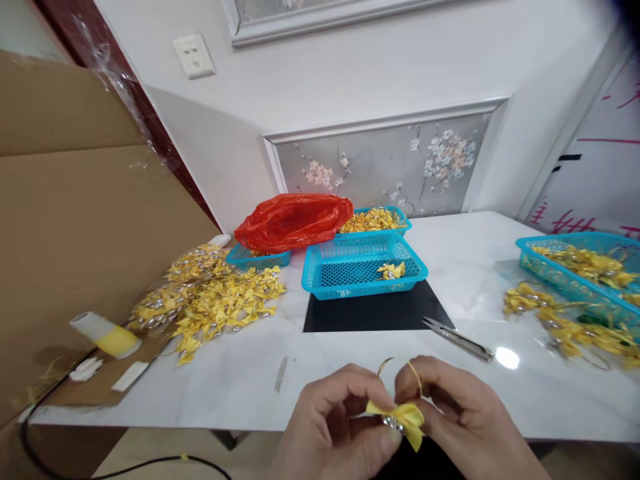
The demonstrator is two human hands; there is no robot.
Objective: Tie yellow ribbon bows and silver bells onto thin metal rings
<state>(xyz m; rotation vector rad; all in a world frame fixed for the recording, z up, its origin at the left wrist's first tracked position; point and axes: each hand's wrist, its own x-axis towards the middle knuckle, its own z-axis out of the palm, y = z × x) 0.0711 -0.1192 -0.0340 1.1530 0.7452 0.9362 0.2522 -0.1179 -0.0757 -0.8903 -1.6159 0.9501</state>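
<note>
Your left hand (333,417) and right hand (463,413) both pinch closed on the yellow bow (403,419) — its gold loop (400,367) stands upright.

bow (404,419): glossy satin ribbon | table (480,267): polished marble | basket (320,272): perforated plastic

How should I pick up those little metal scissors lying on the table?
Probably grip the snips from above, across the wider rear part near the black mat. They lie flat on the white table, narrowing to the tip at lower right, so pinch the two long sides with your fingers, away from that end.
</note>
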